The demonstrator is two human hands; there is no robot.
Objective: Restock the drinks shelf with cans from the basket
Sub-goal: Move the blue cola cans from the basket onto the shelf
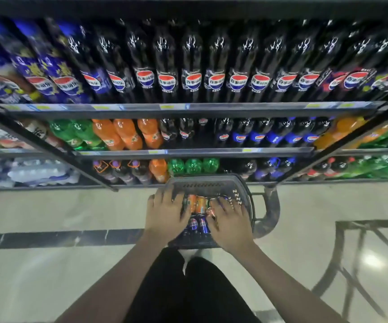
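Note:
A grey plastic basket [208,181] stands on the floor in front of the drinks shelf [188,107]. Inside it lie orange cans [200,204] and blue cola cans [198,226]. My left hand [167,214] reaches into the basket's left side, its fingers and thumb curled round a dark can [185,203]. On the right side, my right hand [230,221] closes over a can [210,210] whose silver end shows by the thumb. Both hands hide most of the cans under them.
The shelves hold rows of cola bottles [192,80] above, and orange [127,134] and green bottles [193,165] lower down. The basket's dark handle [271,206] hangs to the right. A metal frame [360,252] stands on the tiled floor at the right. My legs are below the basket.

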